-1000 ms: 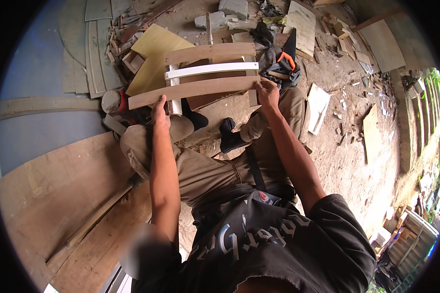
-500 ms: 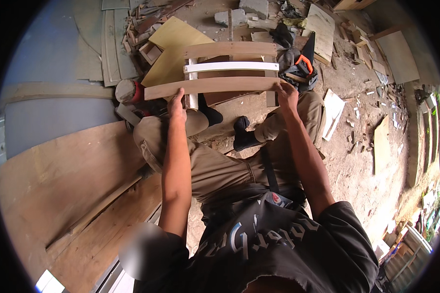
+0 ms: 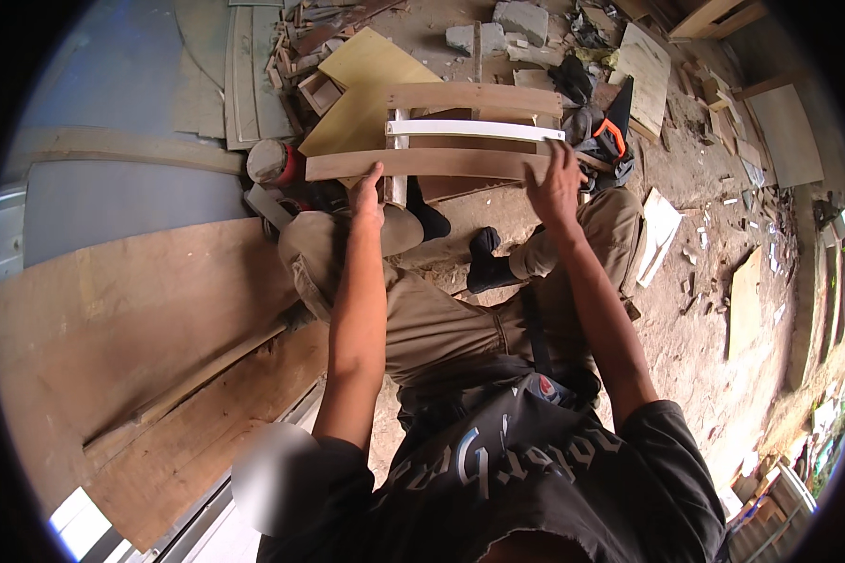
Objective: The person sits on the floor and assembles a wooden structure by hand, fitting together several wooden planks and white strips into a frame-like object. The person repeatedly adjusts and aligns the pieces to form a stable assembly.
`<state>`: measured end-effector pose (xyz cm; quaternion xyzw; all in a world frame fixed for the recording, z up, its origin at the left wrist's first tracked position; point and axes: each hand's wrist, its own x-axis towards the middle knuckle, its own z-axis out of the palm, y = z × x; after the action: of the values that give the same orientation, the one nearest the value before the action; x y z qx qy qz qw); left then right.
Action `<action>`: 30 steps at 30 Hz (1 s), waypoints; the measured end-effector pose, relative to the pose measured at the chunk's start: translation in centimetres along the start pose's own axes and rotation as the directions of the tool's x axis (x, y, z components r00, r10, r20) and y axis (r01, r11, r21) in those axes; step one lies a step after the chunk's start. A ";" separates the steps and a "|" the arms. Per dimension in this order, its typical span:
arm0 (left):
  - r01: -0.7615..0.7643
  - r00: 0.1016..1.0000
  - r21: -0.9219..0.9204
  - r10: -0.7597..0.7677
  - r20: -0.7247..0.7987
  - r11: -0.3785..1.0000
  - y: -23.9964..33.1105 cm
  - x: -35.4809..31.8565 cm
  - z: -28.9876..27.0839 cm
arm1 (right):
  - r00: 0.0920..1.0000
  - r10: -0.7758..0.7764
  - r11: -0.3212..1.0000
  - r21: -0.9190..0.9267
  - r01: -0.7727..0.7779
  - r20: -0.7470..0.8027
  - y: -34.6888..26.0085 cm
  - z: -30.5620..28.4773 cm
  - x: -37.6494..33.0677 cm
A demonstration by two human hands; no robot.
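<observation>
In front of my knees lies a small slatted wooden frame, with a pale wooden board (image 3: pixel 441 165) along its near side. A narrow white strip (image 3: pixel 479 129) runs beyond that board, and another brown slat (image 3: pixel 474 97) forms the far side. My left hand (image 3: pixel 368 195) grips the near board toward its left end, thumb on top and the other fingers hidden beneath. Over the board's right end, my right hand (image 3: pixel 559 188) has its fingers spread, one fingertip reaching the right end of the white strip. A whitish upright piece (image 3: pixel 396 192) shows beside my left hand.
A red-sided can (image 3: pixel 274 162) stands left of the frame. Yellowish sheets (image 3: pixel 371 66) lie behind it. At the right is a saw with an orange handle (image 3: pixel 614 139) on dark cloth. Wood scraps litter the floor, and a large wooden panel (image 3: pixel 150 291) lies at my left.
My right hand has loosened from the board's right end and moved up toward the white strip, fingers spreading. My left hand keeps its hold. The whole view has shifted slightly.
</observation>
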<state>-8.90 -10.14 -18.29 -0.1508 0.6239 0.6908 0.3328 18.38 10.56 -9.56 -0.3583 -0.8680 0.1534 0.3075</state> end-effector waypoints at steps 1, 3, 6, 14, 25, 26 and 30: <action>0.006 1.000 0.006 -0.006 0.000 1.000 -0.1 0.3 -0.2 | 0.998 -0.060 0.998 -0.006 0.060 0.035 -1.0 0.4 0.0; 0.021 1.000 0.019 -0.022 0.007 1.000 0.0 0.2 -0.1 | 0.986 -0.109 0.991 0.098 0.097 0.127 -2.6 1.5 -0.7; 0.024 1.000 0.021 -0.024 -0.004 0.999 0.4 -0.9 0.9 | 0.960 -0.200 0.979 -0.004 0.204 0.195 -2.7 2.9 -1.4; 0.008 1.000 0.007 -0.008 0.009 1.000 0.5 -1.1 0.7 | 0.948 -0.215 0.972 -0.045 0.232 0.234 -1.2 3.7 -1.5; -0.033 0.999 0.098 0.035 -0.017 0.995 -0.3 -0.3 0.4 | 0.938 -0.219 0.968 -0.064 0.244 0.270 0.0 4.4 -1.6; -0.019 1.000 0.043 0.020 -0.019 0.999 -0.6 -0.5 0.9 | 0.933 -0.228 0.962 -0.084 0.260 0.278 0.4 4.3 -1.5; -0.033 0.996 -0.136 0.021 -0.085 0.990 0.7 0.3 -0.7 | 0.894 -0.204 0.944 -0.162 0.287 0.399 3.1 2.7 -0.6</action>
<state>-9.72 -10.72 -18.06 -0.1937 0.5902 0.7297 0.2859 18.60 12.20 -13.37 -0.2403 -0.9607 0.0838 0.1113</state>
